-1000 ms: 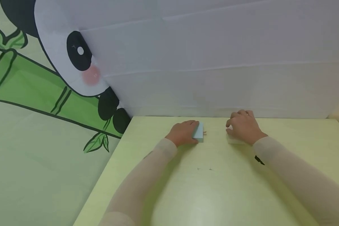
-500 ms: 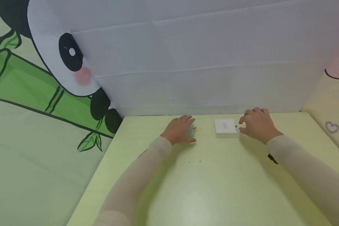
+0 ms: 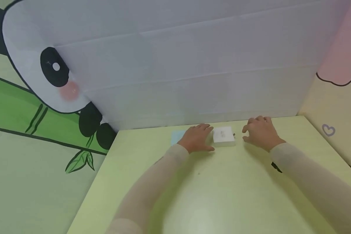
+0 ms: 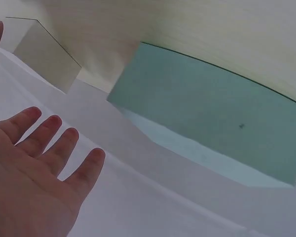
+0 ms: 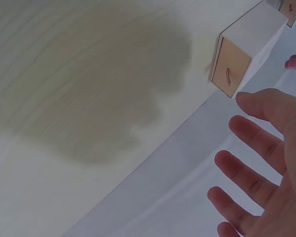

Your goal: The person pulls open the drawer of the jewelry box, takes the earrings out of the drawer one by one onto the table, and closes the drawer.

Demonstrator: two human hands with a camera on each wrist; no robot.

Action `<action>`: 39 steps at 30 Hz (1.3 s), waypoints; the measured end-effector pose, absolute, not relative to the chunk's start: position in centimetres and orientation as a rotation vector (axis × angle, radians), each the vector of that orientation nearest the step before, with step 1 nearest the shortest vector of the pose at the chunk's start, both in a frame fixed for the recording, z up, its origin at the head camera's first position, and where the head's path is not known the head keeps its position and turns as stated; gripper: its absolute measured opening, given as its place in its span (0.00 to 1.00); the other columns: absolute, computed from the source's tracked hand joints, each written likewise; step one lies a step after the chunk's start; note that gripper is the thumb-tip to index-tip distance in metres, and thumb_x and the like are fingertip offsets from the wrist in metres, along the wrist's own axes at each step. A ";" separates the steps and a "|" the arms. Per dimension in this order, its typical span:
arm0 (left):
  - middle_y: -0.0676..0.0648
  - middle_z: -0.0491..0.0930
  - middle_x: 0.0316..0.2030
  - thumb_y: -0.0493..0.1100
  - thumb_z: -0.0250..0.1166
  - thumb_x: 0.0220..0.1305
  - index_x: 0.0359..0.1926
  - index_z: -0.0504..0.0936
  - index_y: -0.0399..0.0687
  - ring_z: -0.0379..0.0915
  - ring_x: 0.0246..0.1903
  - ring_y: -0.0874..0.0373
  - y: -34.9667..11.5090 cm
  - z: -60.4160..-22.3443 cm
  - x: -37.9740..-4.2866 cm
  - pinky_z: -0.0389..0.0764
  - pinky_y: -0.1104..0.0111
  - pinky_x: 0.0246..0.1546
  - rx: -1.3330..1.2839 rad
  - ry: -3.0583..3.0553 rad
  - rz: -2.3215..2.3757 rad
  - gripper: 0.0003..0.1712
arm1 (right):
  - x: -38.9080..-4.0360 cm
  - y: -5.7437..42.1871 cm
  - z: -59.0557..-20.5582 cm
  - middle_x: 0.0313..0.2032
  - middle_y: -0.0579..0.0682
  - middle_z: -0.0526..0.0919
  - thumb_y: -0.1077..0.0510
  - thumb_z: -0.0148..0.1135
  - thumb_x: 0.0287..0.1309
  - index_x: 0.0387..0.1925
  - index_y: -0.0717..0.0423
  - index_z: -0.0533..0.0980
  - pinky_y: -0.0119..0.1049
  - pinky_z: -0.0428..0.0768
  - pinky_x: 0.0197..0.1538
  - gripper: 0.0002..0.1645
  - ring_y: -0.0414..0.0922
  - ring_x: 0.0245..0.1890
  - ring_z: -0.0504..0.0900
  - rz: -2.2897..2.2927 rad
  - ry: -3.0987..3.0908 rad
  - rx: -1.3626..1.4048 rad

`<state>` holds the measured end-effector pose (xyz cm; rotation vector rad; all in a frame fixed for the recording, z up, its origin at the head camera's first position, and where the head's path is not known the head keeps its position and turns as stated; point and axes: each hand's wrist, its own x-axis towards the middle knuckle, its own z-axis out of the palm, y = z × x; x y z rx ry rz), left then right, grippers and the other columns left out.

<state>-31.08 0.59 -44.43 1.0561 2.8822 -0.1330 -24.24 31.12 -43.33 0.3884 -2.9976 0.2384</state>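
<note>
Near the table's far edge stands a small white box (image 3: 223, 136) with faint print on top. Its right end, in the right wrist view, is a tan panel (image 5: 230, 69) with a small pull loop. Left of it sits a light blue box (image 3: 176, 136), partly hidden behind my left hand (image 3: 196, 138) in the head view. The left hand is just left of the white box, fingers spread and holding nothing; the left wrist view shows the blue box (image 4: 212, 113) apart from the fingers. My right hand (image 3: 261, 132) hovers right of the white box, fingers loosely bent and nothing in them.
The pale yellow table (image 3: 204, 195) meets a white cloth wall (image 3: 178, 81) right behind the boxes. A panda and bamboo print (image 3: 55, 66) covers the left wall. A pink and cream printed wall (image 3: 336, 107) bounds the right side.
My left hand has let go of the blue box and moved right, to beside the white box. The right hand has come off the white box to its right. The head view has shifted.
</note>
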 end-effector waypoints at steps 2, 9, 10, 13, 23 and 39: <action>0.51 0.68 0.92 0.75 0.75 0.75 0.95 0.64 0.57 0.63 0.93 0.52 1.2 -44.6 -31.0 0.73 0.51 0.90 1.057 2.881 -0.150 0.60 | -24.6 30.7 -43.8 0.59 0.62 0.92 0.53 0.80 0.70 0.56 0.52 0.96 0.81 0.69 0.77 0.17 0.77 0.70 0.80 0.236 -3.000 0.402; 0.51 0.73 0.89 0.76 0.74 0.77 0.92 0.68 0.57 0.73 0.87 0.54 3.3 -44.5 -30.9 0.79 0.54 0.85 1.071 2.869 -0.192 0.56 | -26.0 29.4 -44.7 0.58 0.61 0.93 0.52 0.81 0.69 0.56 0.51 0.96 0.79 0.72 0.75 0.17 0.75 0.69 0.82 0.208 -2.994 0.431; 0.52 0.76 0.87 0.75 0.74 0.77 0.90 0.71 0.56 0.77 0.84 0.55 3.5 -44.5 -31.0 0.81 0.55 0.83 1.079 2.868 -0.208 0.53 | -26.2 29.2 -44.9 0.58 0.62 0.93 0.52 0.82 0.69 0.56 0.51 0.96 0.79 0.72 0.76 0.17 0.75 0.69 0.82 0.215 -2.992 0.433; 0.54 0.82 0.81 0.73 0.72 0.80 0.83 0.78 0.56 0.86 0.73 0.56 4.0 -44.7 -31.3 0.87 0.58 0.74 1.112 2.857 -0.277 0.44 | -26.6 28.7 -45.4 0.59 0.62 0.93 0.52 0.82 0.71 0.56 0.51 0.97 0.78 0.72 0.76 0.16 0.74 0.68 0.82 0.229 -2.986 0.440; 0.54 0.82 0.78 0.70 0.71 0.83 0.79 0.81 0.55 0.89 0.65 0.57 5.1 -44.9 -31.8 0.91 0.61 0.66 1.132 2.838 -0.265 0.38 | -27.9 28.8 -46.7 0.51 0.58 0.93 0.57 0.77 0.72 0.47 0.48 0.98 0.75 0.73 0.73 0.09 0.70 0.62 0.84 0.179 -2.966 0.464; 0.53 0.81 0.81 0.69 0.71 0.83 0.81 0.81 0.54 0.89 0.68 0.56 5.5 -45.3 -33.0 0.90 0.61 0.72 1.064 2.827 -0.280 0.38 | -29.8 28.9 -48.1 0.52 0.57 0.92 0.60 0.77 0.72 0.41 0.49 0.97 0.74 0.73 0.72 0.06 0.69 0.62 0.84 0.186 -2.951 0.497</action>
